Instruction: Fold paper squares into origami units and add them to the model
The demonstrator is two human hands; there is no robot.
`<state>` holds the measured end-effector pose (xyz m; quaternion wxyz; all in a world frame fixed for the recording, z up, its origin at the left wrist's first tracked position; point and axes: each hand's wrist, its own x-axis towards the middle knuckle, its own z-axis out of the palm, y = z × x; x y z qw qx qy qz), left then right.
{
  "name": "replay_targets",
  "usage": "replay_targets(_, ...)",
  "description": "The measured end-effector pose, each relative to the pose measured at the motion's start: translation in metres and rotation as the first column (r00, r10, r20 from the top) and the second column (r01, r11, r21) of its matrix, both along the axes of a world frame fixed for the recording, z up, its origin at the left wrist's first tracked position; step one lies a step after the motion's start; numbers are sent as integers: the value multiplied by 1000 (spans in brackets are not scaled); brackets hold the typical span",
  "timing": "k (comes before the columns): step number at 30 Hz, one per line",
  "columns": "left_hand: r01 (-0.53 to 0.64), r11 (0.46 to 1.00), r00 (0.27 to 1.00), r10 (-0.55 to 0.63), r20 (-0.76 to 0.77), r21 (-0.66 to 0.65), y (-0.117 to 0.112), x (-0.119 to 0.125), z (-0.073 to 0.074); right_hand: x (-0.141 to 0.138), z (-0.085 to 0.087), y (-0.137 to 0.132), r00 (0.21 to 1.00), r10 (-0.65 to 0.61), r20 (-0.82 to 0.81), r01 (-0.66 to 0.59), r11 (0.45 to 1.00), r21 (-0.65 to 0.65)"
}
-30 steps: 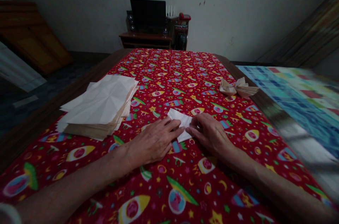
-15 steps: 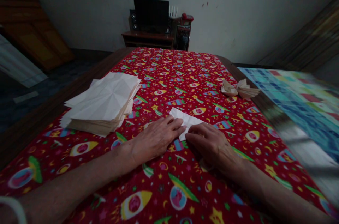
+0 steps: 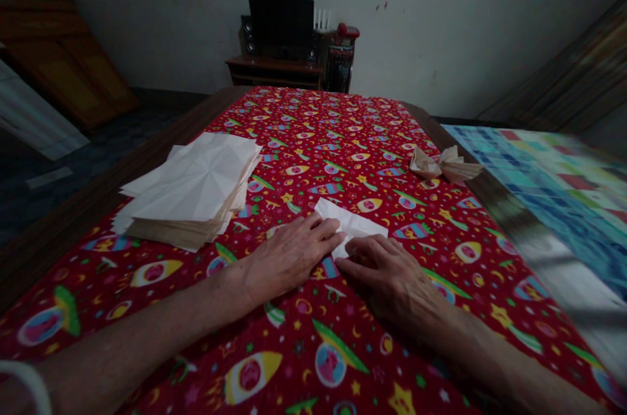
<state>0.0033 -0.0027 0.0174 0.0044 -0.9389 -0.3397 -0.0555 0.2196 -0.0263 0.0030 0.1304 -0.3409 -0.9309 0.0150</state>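
A small folded sheet of white paper [image 3: 356, 224] lies on the red patterned tablecloth in front of me. My left hand [image 3: 298, 251] presses the paper's left side, its bent fingers resting over the edge and hiding part of it. On the near right side, my right hand [image 3: 392, 271] has its curled fingers and thumb at the paper's lower edge. The thumb and fingertips of the two hands are close together. To the left sits a thick stack of creased paper sheets [image 3: 196, 173], white on top and tan below.
Two folded tan paper pieces [image 3: 458, 165] rest by the table's right edge. The red tablecloth [image 3: 313, 124] covers the dark wooden table. At the far wall, a monitor [image 3: 281, 23] stands on a small desk. A bed with a colourful checked cover [image 3: 529, 186] is at right.
My right hand has shifted slightly down and back, showing more of the folded paper's right end. My left hand stays nearly in place on the paper.
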Motion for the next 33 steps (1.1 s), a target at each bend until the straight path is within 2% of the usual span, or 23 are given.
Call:
replay_targets(7,-5,1000,1000,5,-9,-9,2,-1,-3,0,1,1,1000,13,16,-14,1000,3)
replay_targets(14,29,999,1000,-28,13,-19,-3,-7,-6,2,0,1,992,21,-122,-30,997,-71)
replay_targets(23,45,998,998,-44,44,-32,-15,-22,-13,-1,-5,-1,994,-41,-102,38,999,-28)
replay_targets(33,34,998,999,-32,42,-60,-16,-21,-10,1,-7,-3,991,-51,-125,55,998,25)
